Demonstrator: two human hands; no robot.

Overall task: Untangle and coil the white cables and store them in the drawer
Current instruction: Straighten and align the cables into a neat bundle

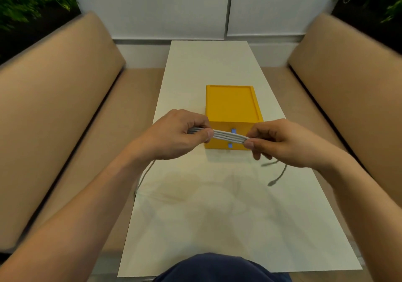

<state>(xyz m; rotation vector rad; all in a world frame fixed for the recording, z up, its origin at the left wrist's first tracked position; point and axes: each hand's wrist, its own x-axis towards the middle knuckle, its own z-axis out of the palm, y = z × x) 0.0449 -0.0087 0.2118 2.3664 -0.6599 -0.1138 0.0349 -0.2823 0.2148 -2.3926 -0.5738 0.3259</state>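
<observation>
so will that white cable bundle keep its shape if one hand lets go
Probably not: the cable bundle runs straight seemingly because the left hand and right hand grip its ends. Its loose tail droops in a curve over the table, so it likely flops.

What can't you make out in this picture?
Head view only:
- Ends of the bundled white cable: hidden inside the left hand and right hand.
- Loose cable tail: blurred, plug type unclear.
- Yellow box-shaped drawer unit: interior unseen, front partly behind the cable.
</observation>
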